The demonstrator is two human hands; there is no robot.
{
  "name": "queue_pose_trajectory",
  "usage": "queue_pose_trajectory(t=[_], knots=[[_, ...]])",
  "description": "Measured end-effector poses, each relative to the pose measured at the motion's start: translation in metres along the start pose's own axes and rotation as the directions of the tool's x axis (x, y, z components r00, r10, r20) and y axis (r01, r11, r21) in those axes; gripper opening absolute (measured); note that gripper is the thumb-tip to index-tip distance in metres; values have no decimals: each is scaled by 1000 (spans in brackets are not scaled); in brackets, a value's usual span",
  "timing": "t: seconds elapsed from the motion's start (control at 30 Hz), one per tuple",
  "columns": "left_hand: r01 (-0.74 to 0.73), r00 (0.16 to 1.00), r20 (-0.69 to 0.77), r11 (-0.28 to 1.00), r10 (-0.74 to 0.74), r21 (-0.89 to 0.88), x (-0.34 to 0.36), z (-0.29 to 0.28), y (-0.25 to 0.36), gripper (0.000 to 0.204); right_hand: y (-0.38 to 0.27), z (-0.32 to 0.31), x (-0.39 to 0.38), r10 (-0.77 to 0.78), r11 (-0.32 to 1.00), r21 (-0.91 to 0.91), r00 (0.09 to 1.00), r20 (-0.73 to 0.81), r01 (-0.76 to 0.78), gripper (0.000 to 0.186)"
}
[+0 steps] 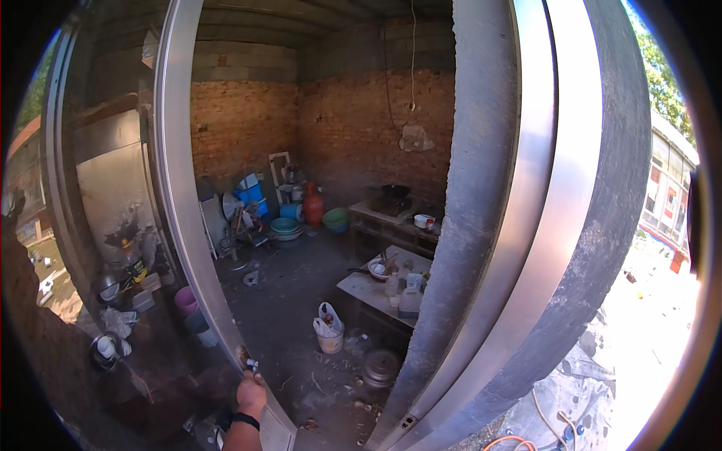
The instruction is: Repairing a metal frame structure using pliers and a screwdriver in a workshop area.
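My left hand (252, 395), with a black band on the wrist, comes up from the lower edge. Its fingers are closed around the metal door handle (251, 365) on the silver frame (197, 263) of a glass door. This door stands partly open, leaving a wide gap into a dim brick room. Facing it on the right is the silver door jamb (519, 225), with a latch plate (408, 422) low down. My right hand is out of view.
Inside, a white bucket (329, 342) with a plastic bag and a round metal pot (381, 368) stand on the floor. A low table (361, 289) holds bowls and jugs. Farther back are a stove counter (376, 213), a red gas cylinder (313, 204) and basins (285, 225).
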State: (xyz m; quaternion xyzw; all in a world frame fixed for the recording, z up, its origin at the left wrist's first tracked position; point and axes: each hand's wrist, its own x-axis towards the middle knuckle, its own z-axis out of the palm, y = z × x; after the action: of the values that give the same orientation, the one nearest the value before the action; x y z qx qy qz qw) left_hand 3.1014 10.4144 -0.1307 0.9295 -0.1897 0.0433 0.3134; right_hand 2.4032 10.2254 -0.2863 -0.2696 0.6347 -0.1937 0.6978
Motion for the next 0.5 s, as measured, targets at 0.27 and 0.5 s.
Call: queue_pose_trajectory(t=[0.27, 0.5], knots=[[33, 991, -129, 999, -37, -31, 13, -9, -12, 24, -4, 18, -3, -53, 997, -57, 999, -8, 53, 20], [-173, 956, -247, 984, 159, -38, 1, -35, -9, 27, -1, 29, 1, -43, 997, -61, 999, -6, 42, 19]])
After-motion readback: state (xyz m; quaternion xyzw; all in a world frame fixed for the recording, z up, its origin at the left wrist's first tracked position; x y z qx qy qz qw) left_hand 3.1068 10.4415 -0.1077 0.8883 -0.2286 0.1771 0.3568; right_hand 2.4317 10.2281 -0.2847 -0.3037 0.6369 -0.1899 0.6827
